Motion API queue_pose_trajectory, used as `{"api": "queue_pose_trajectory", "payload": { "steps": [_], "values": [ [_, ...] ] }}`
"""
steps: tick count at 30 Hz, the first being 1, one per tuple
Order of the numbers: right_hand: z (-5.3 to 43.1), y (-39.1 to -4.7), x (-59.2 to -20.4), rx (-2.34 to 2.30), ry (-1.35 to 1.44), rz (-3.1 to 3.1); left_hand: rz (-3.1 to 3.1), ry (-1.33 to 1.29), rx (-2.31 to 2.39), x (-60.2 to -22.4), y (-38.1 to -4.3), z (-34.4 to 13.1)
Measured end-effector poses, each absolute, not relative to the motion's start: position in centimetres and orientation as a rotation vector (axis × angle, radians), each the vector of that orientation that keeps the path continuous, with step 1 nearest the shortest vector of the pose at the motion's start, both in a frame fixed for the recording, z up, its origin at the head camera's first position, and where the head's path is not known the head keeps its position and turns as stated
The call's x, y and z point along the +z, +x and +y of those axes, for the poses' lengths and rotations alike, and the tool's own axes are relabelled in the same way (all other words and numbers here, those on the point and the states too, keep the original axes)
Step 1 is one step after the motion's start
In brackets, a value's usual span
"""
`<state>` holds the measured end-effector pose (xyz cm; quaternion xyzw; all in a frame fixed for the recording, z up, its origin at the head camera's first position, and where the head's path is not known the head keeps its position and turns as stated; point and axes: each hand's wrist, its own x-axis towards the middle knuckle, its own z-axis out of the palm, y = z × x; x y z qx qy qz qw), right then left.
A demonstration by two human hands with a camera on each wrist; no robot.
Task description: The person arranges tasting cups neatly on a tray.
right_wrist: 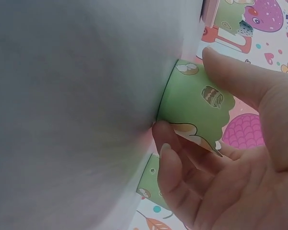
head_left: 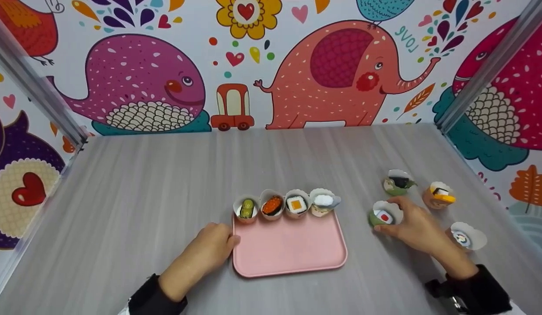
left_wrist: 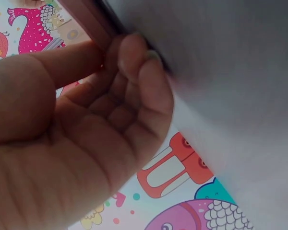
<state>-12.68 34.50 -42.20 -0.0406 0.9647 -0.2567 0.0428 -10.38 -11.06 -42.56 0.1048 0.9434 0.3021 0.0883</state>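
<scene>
Left hand (head_left: pixel 209 244) pinching the left edge of a pink tray (head_left: pixel 288 251); right hand (head_left: pixel 415 227) pinching a green cup (head_left: pixel 376 218) on the worktop (head_left: pixel 166 175), right of the tray. Three further cups (head_left: pixel 431 197) stand beyond and right of that hand; four filled cups (head_left: pixel 297 215) line the tray's far edge. Grey worktop, cartoon-printed walls (head_left: pixel 242 72); mirrored lettering, "love" (head_left: pixel 406 38), near an elephant (head_left: pixel 293 83).
</scene>
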Motion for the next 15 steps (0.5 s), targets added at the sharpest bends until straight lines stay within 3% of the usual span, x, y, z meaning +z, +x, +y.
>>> {"api": "queue_pose_trajectory", "payload": {
  "steps": [15],
  "values": [
    [33.84,-12.63,-42.15,-0.838,-0.098,2.966,2.815,0.322,0.897,-42.49,-10.25,-10.91]
  ]
}}
